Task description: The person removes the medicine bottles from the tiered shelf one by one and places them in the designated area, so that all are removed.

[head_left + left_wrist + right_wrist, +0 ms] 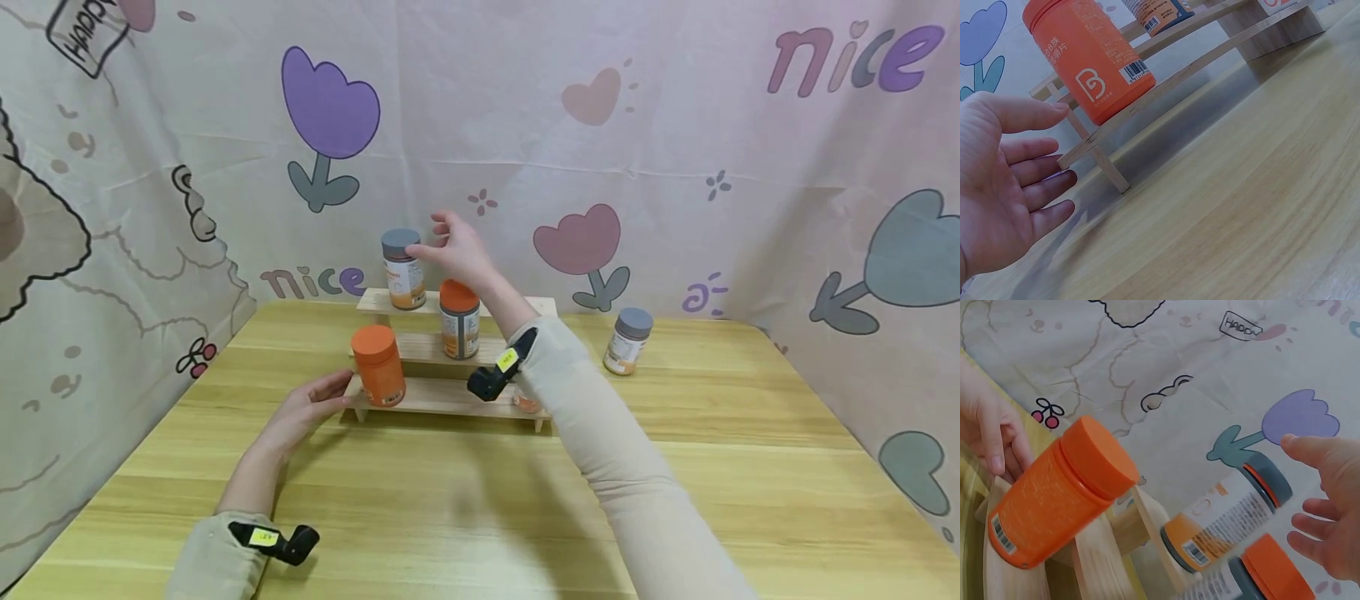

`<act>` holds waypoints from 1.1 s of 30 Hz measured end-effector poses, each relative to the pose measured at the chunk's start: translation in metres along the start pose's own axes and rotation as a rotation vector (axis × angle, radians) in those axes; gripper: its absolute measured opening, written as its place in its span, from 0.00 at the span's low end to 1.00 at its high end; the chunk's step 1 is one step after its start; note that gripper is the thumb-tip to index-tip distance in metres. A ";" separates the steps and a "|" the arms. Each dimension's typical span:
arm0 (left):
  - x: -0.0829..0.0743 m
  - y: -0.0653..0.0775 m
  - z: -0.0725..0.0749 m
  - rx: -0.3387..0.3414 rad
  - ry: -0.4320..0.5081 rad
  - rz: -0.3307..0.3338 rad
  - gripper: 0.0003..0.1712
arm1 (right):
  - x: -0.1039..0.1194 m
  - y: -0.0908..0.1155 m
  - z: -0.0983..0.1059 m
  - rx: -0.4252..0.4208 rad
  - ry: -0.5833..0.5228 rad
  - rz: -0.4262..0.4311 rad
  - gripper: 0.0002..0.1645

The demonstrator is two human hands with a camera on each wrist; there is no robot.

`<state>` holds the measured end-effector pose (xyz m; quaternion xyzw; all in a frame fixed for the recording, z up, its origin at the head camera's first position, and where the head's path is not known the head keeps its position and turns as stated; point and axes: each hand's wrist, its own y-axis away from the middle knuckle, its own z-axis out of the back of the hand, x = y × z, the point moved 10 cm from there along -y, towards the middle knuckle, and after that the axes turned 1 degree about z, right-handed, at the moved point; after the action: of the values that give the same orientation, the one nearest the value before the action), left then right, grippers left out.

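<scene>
A three-tier wooden stand [450,397] holds several bottles. On its top tier, at the left, stands a pill bottle with a grey lid [406,282]. My right hand [463,254] is beside that lid, fingers spread and thumb pointing at it; the right wrist view shows the palm holding nothing. An all-orange bottle [382,373] stands at the left end of the bottom tier. Beside it, at the stand's left end, my left hand [302,414] has loosely extended fingers, with fingertips right at the bottom board's end in the left wrist view.
A bottle with an orange lid [460,323] stands on the middle tier. Low on the right of the stand, another bottle [527,402] is mostly hidden by my right sleeve. One more grey-lidded bottle [628,342] stands on the wooden table [720,433], right of the stand. Patterned cloth hangs behind.
</scene>
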<state>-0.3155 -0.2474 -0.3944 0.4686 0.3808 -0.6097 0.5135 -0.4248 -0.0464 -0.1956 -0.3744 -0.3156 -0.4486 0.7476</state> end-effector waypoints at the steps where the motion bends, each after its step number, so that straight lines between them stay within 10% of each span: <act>1: 0.000 0.000 0.000 -0.001 -0.001 -0.001 0.37 | 0.001 -0.001 -0.003 0.001 -0.005 0.001 0.41; 33: -0.002 0.000 0.000 -0.022 -0.016 -0.027 0.36 | -0.002 -0.008 -0.033 -0.030 0.173 -0.077 0.34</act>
<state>-0.3150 -0.2468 -0.3929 0.4530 0.3896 -0.6161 0.5132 -0.4283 -0.0761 -0.2126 -0.3332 -0.2574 -0.5124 0.7484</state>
